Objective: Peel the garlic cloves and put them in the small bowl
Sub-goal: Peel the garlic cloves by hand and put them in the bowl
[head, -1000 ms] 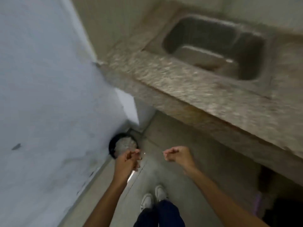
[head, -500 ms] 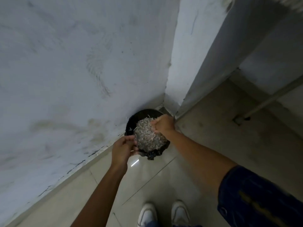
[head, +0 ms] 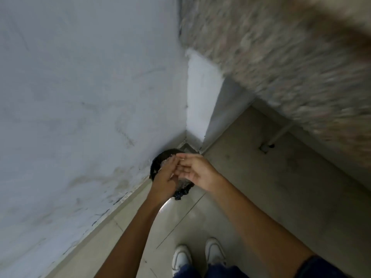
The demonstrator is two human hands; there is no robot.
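Floor corner by wall: black bin (head: 158,160) lined with a bag, peel scraps inside. Half a second ago my right hand (head: 197,170) reached in; now left hand (head: 165,176) and right brush together above it, fingers straight, holding nothing I can see. Garlic and bowl out of view; I judge this peel disposal.

You're standing on a pale tiled floor (head: 230,207), white shoes (head: 181,257) planted on it, with a black-lined bin (head: 158,163) sitting in the wall corner.
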